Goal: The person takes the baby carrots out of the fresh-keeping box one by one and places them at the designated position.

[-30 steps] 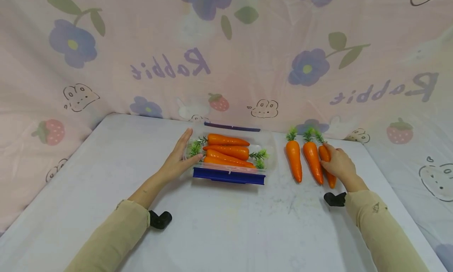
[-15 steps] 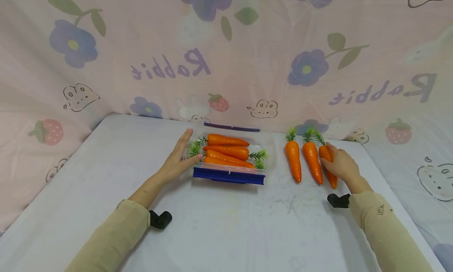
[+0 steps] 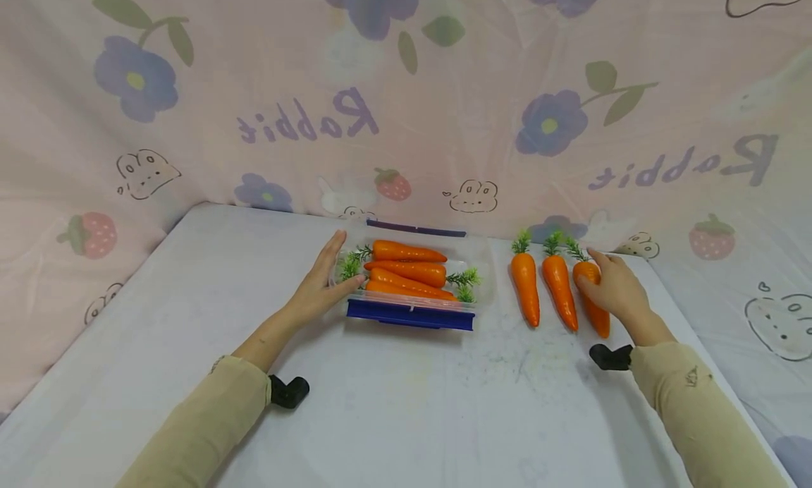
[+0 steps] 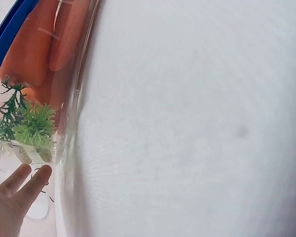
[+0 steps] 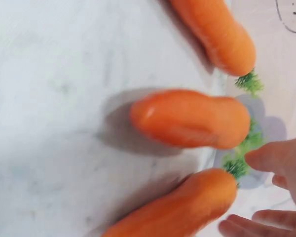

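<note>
A clear plastic box (image 3: 482, 269) with a blue latch flap (image 3: 409, 315) along its front holds several orange carrots (image 3: 409, 252) with green leafy tops. My left hand (image 3: 320, 283) rests at the box's left end, fingers extended along its side and thumb near the front corner. Right of the box, 3 carrots lie in a row on the table. Over the rightmost carrot (image 3: 593, 301) my right hand (image 3: 615, 287) stands with thumb and fingers spread. In the right wrist view a gap shows between the fingers and that carrot (image 5: 187, 205).
The middle loose carrot (image 3: 560, 290) lies close to the rightmost one, with the left loose carrot (image 3: 525, 290) nearer the box. A patterned curtain (image 3: 406, 121) hangs behind the white table (image 3: 406, 403). Black wrist mounts stick out by both sleeves.
The rightmost carrot has shifted slightly to the right under my right hand. The right hand's fingers have since spread away from it. My left hand and the box have kept their place.
</note>
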Demonstrator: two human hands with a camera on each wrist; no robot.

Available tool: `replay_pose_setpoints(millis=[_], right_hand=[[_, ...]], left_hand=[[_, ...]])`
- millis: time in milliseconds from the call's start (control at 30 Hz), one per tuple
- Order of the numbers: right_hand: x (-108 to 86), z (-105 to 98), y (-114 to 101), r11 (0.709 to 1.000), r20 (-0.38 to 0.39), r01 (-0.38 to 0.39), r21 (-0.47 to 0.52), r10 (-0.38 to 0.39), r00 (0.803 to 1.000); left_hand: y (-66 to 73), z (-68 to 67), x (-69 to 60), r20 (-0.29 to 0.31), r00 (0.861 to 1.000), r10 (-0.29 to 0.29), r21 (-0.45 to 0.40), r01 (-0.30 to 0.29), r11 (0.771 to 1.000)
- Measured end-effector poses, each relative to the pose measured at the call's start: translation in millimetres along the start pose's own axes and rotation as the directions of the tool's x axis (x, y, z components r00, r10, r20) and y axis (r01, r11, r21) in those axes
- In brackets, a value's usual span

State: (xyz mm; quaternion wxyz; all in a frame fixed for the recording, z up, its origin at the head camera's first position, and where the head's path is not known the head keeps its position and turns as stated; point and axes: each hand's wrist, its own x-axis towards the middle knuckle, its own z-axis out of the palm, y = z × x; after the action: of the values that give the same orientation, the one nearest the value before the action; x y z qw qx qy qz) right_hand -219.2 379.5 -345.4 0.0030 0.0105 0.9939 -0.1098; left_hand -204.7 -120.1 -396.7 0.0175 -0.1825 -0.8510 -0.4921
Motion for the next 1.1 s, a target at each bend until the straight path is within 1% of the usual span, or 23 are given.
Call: replay_pose_setpoints(millis=[167,367,500,633,833,1100], right_hand=[[0.8,-5,-11,1.0,-0.063,0.03,0.007,-0.029,0.998],[-0.2,-13,-34,0.993,-0.124,0.112,0.03,-0.107,0.986],[-1.9,-16,-49,0.984,-0.158,0.171,0.058,-0.16,0.974],[-3.1,-19,-59,0.973,-0.179,0.218,0.078,-0.202,0.963],[-2.1,-22,-72,0.958,-0.213,0.275,0.078,-0.254,0.944],[-3.5,-22,-88,0.947,-0.225,0.312,0.07,-0.29,0.93]], left_hand=[[0.5,-0.5,-0.3,0.002,1.0,-0.002,-0.001,0.002,1.0],[0.7,-0.4,-0.2,-0.001,1.0,0.014,-0.008,-0.014,1.0],[0.5,-0.3,-0.4,-0.001,1.0,0.009,-0.009,-0.009,1.0],[0.1,0.0,-0.3,-0.003,1.0,0.005,-0.005,-0.005,1.0],[-1.2,0.4,-0.1,-0.005,1.0,0.009,-0.004,-0.009,1.0],[-0.3,0.8,-0.6,-0.004,1.0,0.016,-0.024,-0.016,1.0]])
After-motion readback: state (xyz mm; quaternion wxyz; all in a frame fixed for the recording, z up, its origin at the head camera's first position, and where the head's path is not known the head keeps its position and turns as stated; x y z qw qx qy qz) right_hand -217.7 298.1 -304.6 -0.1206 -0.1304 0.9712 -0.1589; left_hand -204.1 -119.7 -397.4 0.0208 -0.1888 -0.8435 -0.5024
